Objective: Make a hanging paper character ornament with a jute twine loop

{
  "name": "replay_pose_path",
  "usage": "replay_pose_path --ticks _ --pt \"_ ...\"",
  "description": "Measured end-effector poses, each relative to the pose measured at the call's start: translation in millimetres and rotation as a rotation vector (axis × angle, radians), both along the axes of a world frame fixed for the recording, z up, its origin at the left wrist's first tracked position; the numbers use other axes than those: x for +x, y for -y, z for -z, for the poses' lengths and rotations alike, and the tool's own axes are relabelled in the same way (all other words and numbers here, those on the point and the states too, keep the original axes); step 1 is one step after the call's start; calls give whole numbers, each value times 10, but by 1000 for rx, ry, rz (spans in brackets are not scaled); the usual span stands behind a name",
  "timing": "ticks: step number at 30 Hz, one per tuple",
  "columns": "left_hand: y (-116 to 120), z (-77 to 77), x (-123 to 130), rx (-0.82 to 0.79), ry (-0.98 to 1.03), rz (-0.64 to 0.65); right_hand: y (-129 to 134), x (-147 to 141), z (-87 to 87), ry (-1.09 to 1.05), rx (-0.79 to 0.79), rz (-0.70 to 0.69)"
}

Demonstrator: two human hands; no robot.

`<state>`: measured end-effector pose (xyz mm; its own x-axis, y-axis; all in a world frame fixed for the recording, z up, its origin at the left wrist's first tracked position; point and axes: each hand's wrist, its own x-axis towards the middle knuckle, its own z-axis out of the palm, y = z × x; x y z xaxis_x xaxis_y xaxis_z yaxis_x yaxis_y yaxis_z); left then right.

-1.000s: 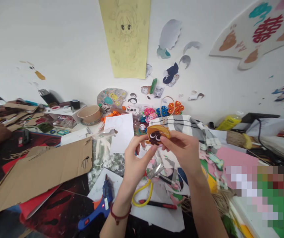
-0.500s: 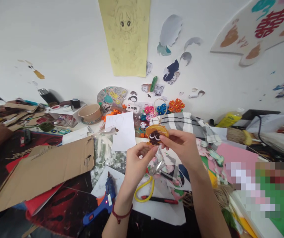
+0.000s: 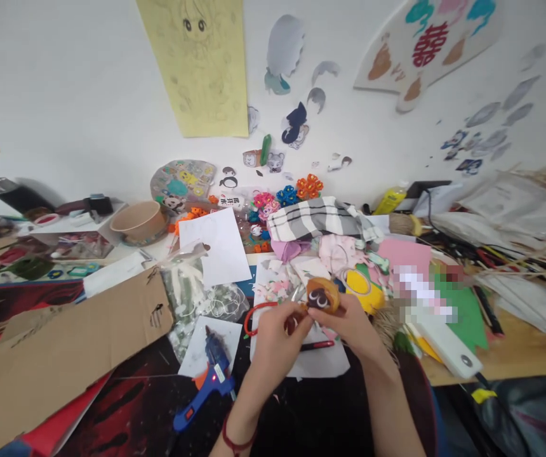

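A small cartoon figure (image 3: 319, 298) with a dark face, big white eyes and an orange-yellow hood is held up between my hands. My right hand (image 3: 352, 324) grips its right and lower edge between thumb and fingers. At its lower left, my left hand (image 3: 282, 336) is closed in a pinch; a small brown part shows by the fingertips. Behind my left hand lies a red loop handle (image 3: 257, 315), with scissor blades partly hidden nearby. A red and black pen (image 3: 318, 346) rests on white paper (image 3: 323, 367) below the hands.
A blue glue gun (image 3: 213, 374) with a lit red light lies left of my forearm. Cardboard (image 3: 77, 343) covers the left side. Paper scraps, a checked cloth (image 3: 320, 219) and crochet flowers (image 3: 287, 197) crowd the back. A white power strip (image 3: 449, 349) lies right.
My view has turned to the right. Both hands have come lower with the cartoon figure, which still sits between them. The other person's arm at the left has left the view.
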<state>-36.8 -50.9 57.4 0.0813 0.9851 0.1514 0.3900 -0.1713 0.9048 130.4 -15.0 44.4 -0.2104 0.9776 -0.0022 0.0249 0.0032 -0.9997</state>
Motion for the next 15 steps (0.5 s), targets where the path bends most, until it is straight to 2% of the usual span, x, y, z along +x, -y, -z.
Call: replay_pose_path --ticks 3,7,12,15 --pt "77 214 75 -28 -70 31 204 60 292 20 -41 108" --pt "139 411 178 -58 -150 49 323 124 478 33 -70 162" --pt "157 464 287 -64 -224 146 422 307 610 38 -80 211" --pt "148 492 276 -6 -327 141 489 542 696 -9 -58 432"
